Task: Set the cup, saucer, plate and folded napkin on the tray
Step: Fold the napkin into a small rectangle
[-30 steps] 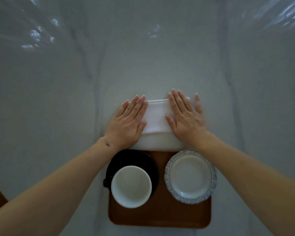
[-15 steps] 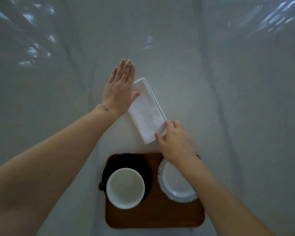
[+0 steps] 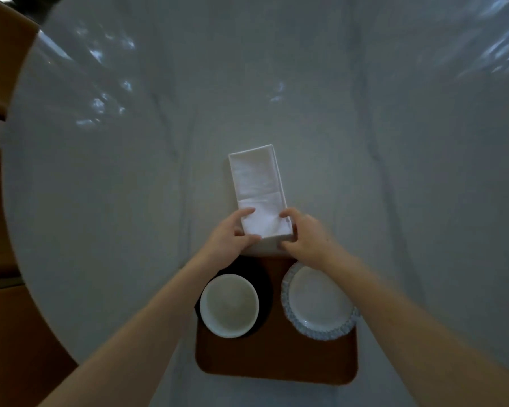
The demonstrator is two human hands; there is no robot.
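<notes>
grip: left hand [image 3: 229,237] & right hand [image 3: 305,236] pinch near end of folded napkin [image 3: 257,189], lying on table [image 3: 365,171]
tray [image 3: 276,356]: cup [image 3: 229,305] on dark saucer [image 3: 266,286], plate [image 3: 318,301] beside
surface: pale marbled tabletop

We count one brown tray [image 3: 276,359] on the bench [image 3: 130,230]. One white cup [image 3: 229,306], one black saucer [image 3: 265,284] beneath it. One plate [image 3: 318,304], blue-patterned rim. One folded white napkin [image 3: 257,183]. Two hands: left hand [image 3: 228,239], right hand [image 3: 309,236]. Five task items in all, one of each kind.
</notes>
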